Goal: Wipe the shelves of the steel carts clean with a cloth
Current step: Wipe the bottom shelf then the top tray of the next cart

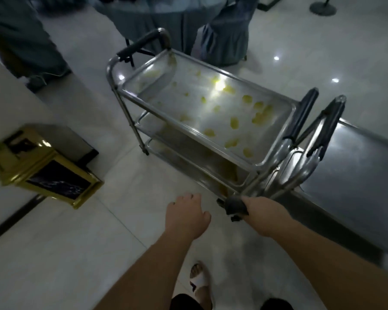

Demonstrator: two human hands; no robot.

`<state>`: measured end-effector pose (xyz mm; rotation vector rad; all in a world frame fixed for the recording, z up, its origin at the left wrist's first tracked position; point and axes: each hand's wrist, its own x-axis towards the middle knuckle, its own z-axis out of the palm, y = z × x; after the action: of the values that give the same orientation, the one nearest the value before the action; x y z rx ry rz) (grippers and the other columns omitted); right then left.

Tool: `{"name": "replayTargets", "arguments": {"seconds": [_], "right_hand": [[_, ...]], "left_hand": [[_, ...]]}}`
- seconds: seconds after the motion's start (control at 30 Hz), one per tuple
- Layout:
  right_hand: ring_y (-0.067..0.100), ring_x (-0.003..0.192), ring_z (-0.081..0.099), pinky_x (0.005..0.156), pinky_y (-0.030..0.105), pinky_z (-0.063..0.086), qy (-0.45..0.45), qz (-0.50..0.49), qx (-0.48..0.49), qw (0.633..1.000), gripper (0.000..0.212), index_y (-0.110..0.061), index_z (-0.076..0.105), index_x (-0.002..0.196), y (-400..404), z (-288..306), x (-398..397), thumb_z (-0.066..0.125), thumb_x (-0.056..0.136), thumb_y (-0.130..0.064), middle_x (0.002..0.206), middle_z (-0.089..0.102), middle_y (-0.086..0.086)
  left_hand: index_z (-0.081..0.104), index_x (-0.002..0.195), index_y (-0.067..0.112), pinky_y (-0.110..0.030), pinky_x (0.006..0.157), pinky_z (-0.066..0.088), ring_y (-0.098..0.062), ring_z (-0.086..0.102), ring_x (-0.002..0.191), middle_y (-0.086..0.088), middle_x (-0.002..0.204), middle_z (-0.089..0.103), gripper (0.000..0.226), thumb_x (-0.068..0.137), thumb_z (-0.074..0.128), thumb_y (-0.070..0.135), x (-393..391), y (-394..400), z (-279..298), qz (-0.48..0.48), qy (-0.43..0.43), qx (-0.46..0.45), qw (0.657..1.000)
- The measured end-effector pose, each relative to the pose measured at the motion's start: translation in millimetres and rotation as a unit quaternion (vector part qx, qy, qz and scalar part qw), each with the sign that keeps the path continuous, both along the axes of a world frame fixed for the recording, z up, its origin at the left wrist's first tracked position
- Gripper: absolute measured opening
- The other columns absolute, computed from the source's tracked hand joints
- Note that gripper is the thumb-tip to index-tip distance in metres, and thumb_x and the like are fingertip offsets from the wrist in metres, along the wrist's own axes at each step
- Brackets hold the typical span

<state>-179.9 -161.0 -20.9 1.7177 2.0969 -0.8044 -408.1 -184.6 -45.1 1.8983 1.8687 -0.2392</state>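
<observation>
right hand (259,212) grips a dark cloth (235,205) beside the yellow-smeared steel cart (276,128)

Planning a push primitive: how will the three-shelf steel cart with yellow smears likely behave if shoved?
The cart probably rolls easily: a caster shows on glossy tile floor. Tall, narrow frame, so a high shove at the handle may tip or veer it. Shelves look empty, likely light.

The floor (81,253) is pale shiny tile with small bright spots of light on it; a gold bin (43,166) stands by a white wall (14,104) on the left; a table in a grey-blue cloth (161,21) sits at the back; the room is dim.
</observation>
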Motion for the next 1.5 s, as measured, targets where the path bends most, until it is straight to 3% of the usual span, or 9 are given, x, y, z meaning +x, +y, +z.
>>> {"name": "replayTargets", "arguments": {"seconds": [0.13,0.27,0.37,0.5,0.6,0.87,1.1,1.27,1.5], "right_hand": [[0.014,0.083,0.064,0.072,0.031,0.052,0.012,0.019,0.022,1.000,0.021,-0.028,0.055,0.111,37.8,17.2,-51.6,0.050,0.103,-0.047,0.098,0.066,-0.003],[0.009,0.071,0.058,0.058,0.025,0.040,0.019,0.083,0.054,0.995,0.018,-0.027,0.053,0.105,84.6,30.4,-96.8,0.049,0.103,-0.045,0.083,0.060,-0.008],[0.013,0.074,0.062,0.071,0.033,0.056,0.033,0.119,0.066,0.990,0.019,-0.026,0.053,0.108,124.0,35.3,-129.5,0.046,0.104,-0.044,0.085,0.062,-0.006],[0.019,0.080,0.062,0.068,0.033,0.050,0.050,0.170,0.090,0.980,0.021,-0.026,0.054,0.110,185.8,40.5,-171.4,0.046,0.104,-0.045,0.092,0.063,-0.002],[0.019,0.079,0.061,0.072,0.034,0.053,0.072,0.186,0.094,0.975,0.021,-0.028,0.056,0.108,232.1,48.7,-196.4,0.048,0.102,-0.046,0.089,0.062,-0.003],[0.018,0.082,0.067,0.082,0.041,0.060,0.106,0.211,0.058,0.970,0.020,-0.030,0.062,0.105,335.4,57.0,-258.2,0.053,0.098,-0.046,0.090,0.067,-0.004],[0.016,0.081,0.068,0.082,0.038,0.060,0.099,0.204,0.050,0.973,0.016,-0.028,0.063,0.104,406.9,53.6,-322.0,0.055,0.100,-0.040,0.090,0.069,-0.004],[0.004,0.067,0.057,0.060,0.016,0.040,0.100,0.150,0.065,0.981,0.011,-0.023,0.064,0.100,462.1,44.6,-375.3,0.057,0.102,-0.031,0.077,0.059,-0.010],[0.008,0.073,0.060,0.064,0.021,0.043,0.103,0.025,0.047,0.993,0.013,-0.027,0.062,0.100,503.8,44.2,-433.4,0.056,0.104,-0.037,0.081,0.063,-0.005]], "left_hand": [[0.044,0.151,0.025,-0.044,0.103,0.042,-0.027,0.050,0.132,-0.004,0.149,0.051,0.060,0.101,0.042,0.057,-48.4,14.9,20.9,0.048,-0.001,0.017,0.999],[0.044,0.150,0.025,-0.044,0.102,0.043,-0.027,0.051,0.130,-0.003,0.146,0.052,0.059,0.100,0.043,0.056,-83.7,35.3,33.5,0.090,0.004,0.029,0.995],[0.045,0.148,0.025,-0.043,0.100,0.043,-0.027,0.052,0.128,-0.003,0.144,0.053,0.059,0.099,0.044,0.057,-105.7,60.6,40.4,0.117,0.009,0.037,0.992],[0.046,0.147,0.025,-0.044,0.100,0.044,-0.027,0.053,0.128,-0.004,0.144,0.053,0.058,0.099,0.044,0.057,-138.2,110.9,50.3,0.152,0.037,0.042,0.987],[0.048,0.145,0.025,-0.045,0.097,0.045,-0.028,0.054,0.126,-0.004,0.140,0.055,0.057,0.098,0.045,0.056,-159.0,151.6,63.9,0.188,0.062,0.047,0.979],[0.047,0.149,0.024,-0.043,0.097,0.049,-0.026,0.055,0.125,-0.003,0.140,0.056,0.058,0.099,0.049,0.054,-197.0,233.6,86.2,0.273,0.013,0.067,0.960],[0.049,0.147,0.024,-0.044,0.101,0.050,-0.026,0.057,0.124,-0.003,0.138,0.057,0.057,0.100,0.049,0.055,-270.2,304.4,77.7,0.272,0.014,0.049,0.961],[0.049,0.146,0.023,-0.043,0.101,0.049,-0.026,0.056,0.125,-0.003,0.140,0.056,0.054,0.100,0.050,0.052,-340.3,373.9,64.2,0.212,-0.007,0.050,0.976],[0.050,0.146,0.022,-0.044,0.100,0.048,-0.026,0.056,0.125,-0.003,0.139,0.057,0.055,0.101,0.048,0.053,-422.7,461.3,64.0,0.110,0.000,0.049,0.993]]}}
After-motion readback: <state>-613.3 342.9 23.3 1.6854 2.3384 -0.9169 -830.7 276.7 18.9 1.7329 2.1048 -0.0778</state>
